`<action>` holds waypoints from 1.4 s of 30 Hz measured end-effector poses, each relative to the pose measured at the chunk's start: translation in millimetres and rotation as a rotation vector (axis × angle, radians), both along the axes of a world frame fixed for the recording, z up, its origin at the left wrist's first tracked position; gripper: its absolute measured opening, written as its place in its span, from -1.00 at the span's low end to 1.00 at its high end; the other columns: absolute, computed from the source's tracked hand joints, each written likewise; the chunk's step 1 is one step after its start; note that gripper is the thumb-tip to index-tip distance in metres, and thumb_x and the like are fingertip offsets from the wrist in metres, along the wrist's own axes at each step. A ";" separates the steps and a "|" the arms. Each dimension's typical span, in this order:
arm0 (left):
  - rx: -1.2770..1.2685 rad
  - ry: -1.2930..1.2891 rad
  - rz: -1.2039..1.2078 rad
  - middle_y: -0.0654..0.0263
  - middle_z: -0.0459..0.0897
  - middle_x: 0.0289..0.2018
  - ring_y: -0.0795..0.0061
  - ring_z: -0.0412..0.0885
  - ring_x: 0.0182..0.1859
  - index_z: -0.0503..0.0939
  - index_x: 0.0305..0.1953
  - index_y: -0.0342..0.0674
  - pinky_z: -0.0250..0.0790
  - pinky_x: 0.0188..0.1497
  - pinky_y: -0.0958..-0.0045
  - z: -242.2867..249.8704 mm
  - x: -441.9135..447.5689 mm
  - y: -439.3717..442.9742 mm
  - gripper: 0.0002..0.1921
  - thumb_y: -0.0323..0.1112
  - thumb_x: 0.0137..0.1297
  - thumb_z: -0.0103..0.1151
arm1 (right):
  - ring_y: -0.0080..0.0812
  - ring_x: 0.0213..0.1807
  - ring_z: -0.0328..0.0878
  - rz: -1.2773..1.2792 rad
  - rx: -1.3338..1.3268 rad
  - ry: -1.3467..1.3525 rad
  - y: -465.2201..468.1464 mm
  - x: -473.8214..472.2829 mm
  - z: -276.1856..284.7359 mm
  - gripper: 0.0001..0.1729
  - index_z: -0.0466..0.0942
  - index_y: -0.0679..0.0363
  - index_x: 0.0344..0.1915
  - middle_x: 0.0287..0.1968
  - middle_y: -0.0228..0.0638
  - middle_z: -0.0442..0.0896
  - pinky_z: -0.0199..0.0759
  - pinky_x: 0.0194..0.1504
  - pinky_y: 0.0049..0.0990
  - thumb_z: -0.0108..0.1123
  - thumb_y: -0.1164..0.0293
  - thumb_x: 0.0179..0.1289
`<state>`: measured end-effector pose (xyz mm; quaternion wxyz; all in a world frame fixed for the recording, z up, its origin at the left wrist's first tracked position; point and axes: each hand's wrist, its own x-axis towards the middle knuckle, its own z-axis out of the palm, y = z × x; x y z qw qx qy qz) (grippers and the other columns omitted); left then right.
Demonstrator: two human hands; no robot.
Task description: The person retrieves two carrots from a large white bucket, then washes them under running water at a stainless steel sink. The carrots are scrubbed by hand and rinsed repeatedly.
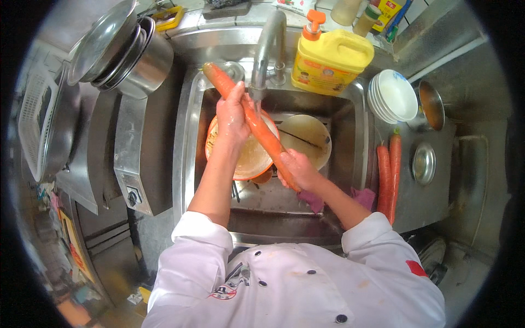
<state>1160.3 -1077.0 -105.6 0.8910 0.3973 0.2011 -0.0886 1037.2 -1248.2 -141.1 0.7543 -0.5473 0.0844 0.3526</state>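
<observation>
A long wet carrot (259, 128) slants across the sink below the tap. My left hand (233, 115) grips its upper part, just below the greenish stem end. My right hand (300, 167) is wrapped around the lower part, near the tip. Water runs from the metal faucet (268, 49) onto the carrot between my hands. Underneath, in the stainless steel sink (266, 205), sit an orange-rimmed bowl (250, 158) and a pale round dish (307, 137) with a dark stick across it. Two more carrots (389, 176) lie on the counter to the right.
A yellow pump jug (334, 61) stands behind the sink. At right are stacked white bowls (396, 96), a metal pot (430, 104) and a small metal dish (423, 164). A purple cloth (364, 199) hangs over the sink's right edge. Steel pots (143, 61) are stacked at left.
</observation>
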 end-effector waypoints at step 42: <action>0.037 -0.142 0.023 0.31 0.40 -0.55 0.48 0.38 -0.53 0.37 -0.31 -0.19 0.32 -0.47 0.43 23.8 -2.1 -10.9 -0.91 -0.33 0.30 -0.09 | -0.32 -0.33 0.59 -0.058 0.290 0.018 2.1 39.5 18.8 -0.64 0.43 0.49 -0.12 -0.32 -0.07 0.59 0.52 -0.27 -0.43 -0.03 0.37 0.28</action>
